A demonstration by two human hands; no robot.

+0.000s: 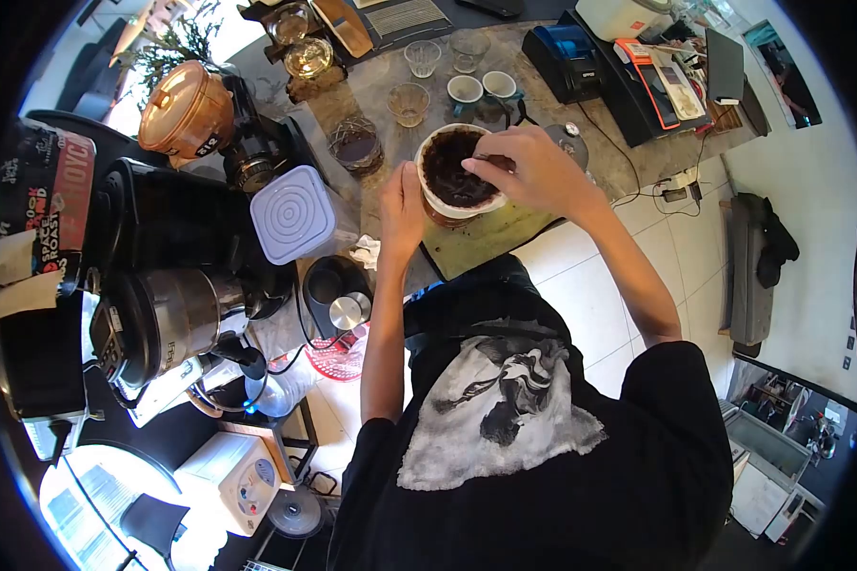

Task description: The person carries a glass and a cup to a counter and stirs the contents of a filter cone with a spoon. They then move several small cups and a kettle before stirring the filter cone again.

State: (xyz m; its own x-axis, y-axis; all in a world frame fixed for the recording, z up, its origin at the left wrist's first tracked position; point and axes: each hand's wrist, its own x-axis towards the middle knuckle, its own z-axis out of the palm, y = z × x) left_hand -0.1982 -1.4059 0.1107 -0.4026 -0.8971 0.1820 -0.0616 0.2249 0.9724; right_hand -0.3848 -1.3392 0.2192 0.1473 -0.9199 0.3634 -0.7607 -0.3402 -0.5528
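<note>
A white round dripper (427, 197) with dark wet coffee grounds (452, 171) inside stands near the counter's front edge, over a green mat (486, 249). My left hand (404, 205) is upright against the dripper's left side, its fingers together at the rim. Over the right part of the opening, my right hand (533, 167) has its fingers pinched together; what they hold, if anything, is too small to tell. A glass of dark liquid (356, 147) stands to the left, and a small empty-looking glass (408, 105) sits behind the dripper.
Two white-rimmed cups (466, 89) and clear glasses (423, 59) stand farther back. A container with a lilac lid (293, 215), a copper pot (187, 110) and a steel kettle (171, 319) are on the left. At the back right are a black printer (564, 63) and cables.
</note>
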